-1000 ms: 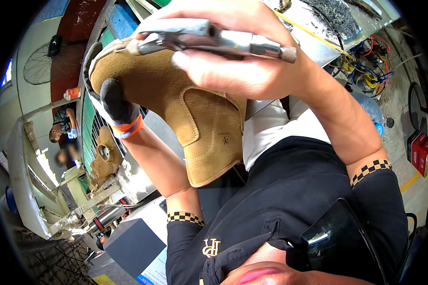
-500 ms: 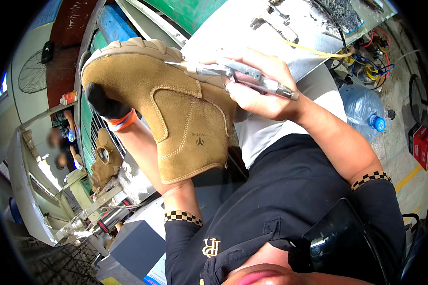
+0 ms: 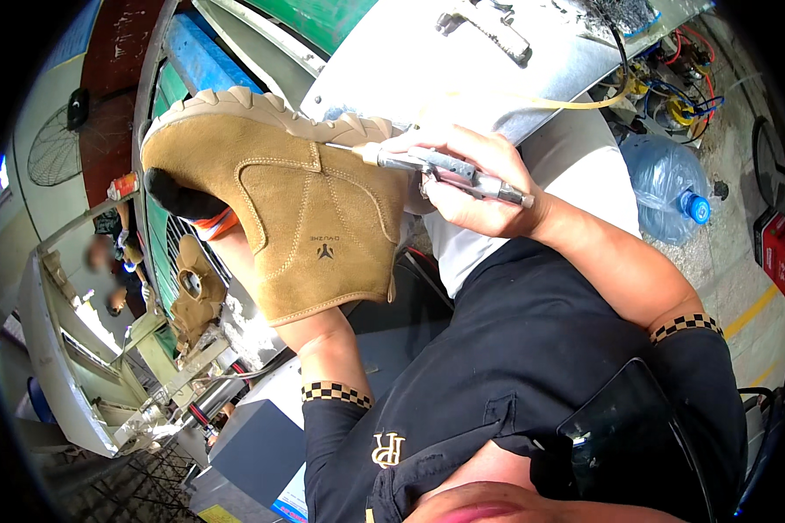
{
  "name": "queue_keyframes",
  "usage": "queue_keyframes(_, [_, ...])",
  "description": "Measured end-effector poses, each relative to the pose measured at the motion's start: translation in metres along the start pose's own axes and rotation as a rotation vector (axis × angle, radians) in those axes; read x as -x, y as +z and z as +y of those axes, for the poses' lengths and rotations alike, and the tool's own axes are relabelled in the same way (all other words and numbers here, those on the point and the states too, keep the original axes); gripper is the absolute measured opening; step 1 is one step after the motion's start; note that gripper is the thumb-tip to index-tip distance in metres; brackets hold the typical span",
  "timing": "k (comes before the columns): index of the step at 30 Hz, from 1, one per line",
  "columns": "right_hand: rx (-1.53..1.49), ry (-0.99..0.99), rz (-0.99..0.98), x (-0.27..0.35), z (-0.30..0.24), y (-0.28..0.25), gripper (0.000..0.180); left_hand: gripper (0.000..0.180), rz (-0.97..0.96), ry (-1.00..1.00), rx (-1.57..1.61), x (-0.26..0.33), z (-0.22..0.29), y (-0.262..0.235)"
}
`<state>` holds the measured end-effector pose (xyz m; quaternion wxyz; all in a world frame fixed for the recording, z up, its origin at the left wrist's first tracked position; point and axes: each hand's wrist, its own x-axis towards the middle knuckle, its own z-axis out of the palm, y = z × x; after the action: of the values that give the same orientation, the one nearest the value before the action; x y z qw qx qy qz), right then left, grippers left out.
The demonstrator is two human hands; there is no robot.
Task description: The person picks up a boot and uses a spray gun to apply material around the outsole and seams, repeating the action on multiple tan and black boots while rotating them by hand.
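A tan suede ankle boot (image 3: 279, 200) with a pale lugged sole (image 3: 235, 105) lies on its side in front of me, its toe to the left. My left hand (image 3: 179, 196), in a black glove with an orange cuff, is closed on the boot at its toe; most of the fingers are hidden. In my right hand (image 3: 497, 209) is a slim metal dispensing gun (image 3: 449, 170), gripped between thumb and fingers. Its thin needle tip reaches the line where upper and sole meet, near the heel-side stitching.
Beyond the boot is a white work surface (image 3: 366, 61) with a metal tool (image 3: 488, 35) and a yellow hose (image 3: 576, 105). A large clear water bottle (image 3: 663, 187) stands at right. More tan boots (image 3: 196, 283) sit at left, with other people (image 3: 118, 261) farther off.
The boot has shifted left and turned slightly, showing more of the sole's heel end. The needle tip has travelled along the sole seam toward the heel.
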<state>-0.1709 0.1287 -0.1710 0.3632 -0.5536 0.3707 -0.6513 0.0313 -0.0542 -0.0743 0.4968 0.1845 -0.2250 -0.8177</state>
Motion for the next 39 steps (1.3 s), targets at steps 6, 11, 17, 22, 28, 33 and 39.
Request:
queue_keyframes(6, [-0.084, 0.069, 0.009, 0.01, 0.0, -0.005, 0.043, 0.074, -0.378, 0.026, -0.385, -0.009, 0.033, -0.088])
queue_keyframes(11, [-0.073, 0.196, 0.043, 0.024, 0.01, -0.011, 0.039, 0.072, -0.2, 0.058, -0.312, 0.006, 0.017, -0.084])
queue_keyframes(17, [-0.133, 0.352, 0.015, 0.023, -0.001, -0.008, 0.041, 0.069, 0.145, 0.139, -0.363, 0.081, -0.002, -0.079])
queue_keyframes(22, [-0.181, 0.371, 0.074, 0.021, -0.002, 0.002, 0.039, 0.067, 0.383, 0.171, -0.412, 0.132, 0.019, -0.097])
queue_keyframes(28, [-0.228, 0.309, 0.088, 0.014, 0.005, 0.014, 0.041, 0.064, 0.537, 0.186, -0.364, 0.146, 0.036, -0.124])
queue_keyframes(33, [-0.242, 0.309, 0.076, 0.014, 0.016, 0.022, 0.042, 0.062, 0.614, 0.124, -0.325, 0.17, 0.024, -0.126])
queue_keyframes(39, [-0.189, 0.239, 0.044, 0.014, 0.019, 0.028, 0.047, 0.062, 0.758, 0.098, -0.62, 0.241, -0.009, -0.117])
